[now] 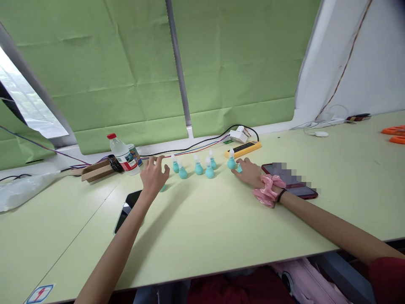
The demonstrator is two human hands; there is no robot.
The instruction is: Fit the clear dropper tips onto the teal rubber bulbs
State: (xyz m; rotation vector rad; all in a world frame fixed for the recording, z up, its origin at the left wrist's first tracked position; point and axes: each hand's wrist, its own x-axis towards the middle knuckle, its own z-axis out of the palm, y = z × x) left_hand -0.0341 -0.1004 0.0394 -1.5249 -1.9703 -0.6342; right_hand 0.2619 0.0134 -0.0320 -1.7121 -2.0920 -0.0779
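Note:
Several small teal bulb-shaped bottles with clear, pale tops stand upright mid-table, among them a front bottle (209, 169) and a left one (182, 171). My left hand (154, 177) hovers at the left end of the group, fingers apart and curved. Beside its wrist, a teal bottle (163, 188) shows only in part behind the hand. At the right end, my right hand (249, 172) has thumb and fingers around another teal bottle (239, 168), mostly hidden by the hand. Just left of those fingers stands an upright teal bottle (231, 163).
A dark phone (128, 204) lies under my left forearm; a red-edged tablet or phone (311, 196) lies beside my right wrist. Behind stand a red-capped water bottle (125, 157), a cardboard tray (98, 170), a yellow multi-button device (243, 149) and cables. Orange-handled scissors (395, 131) lie far right.

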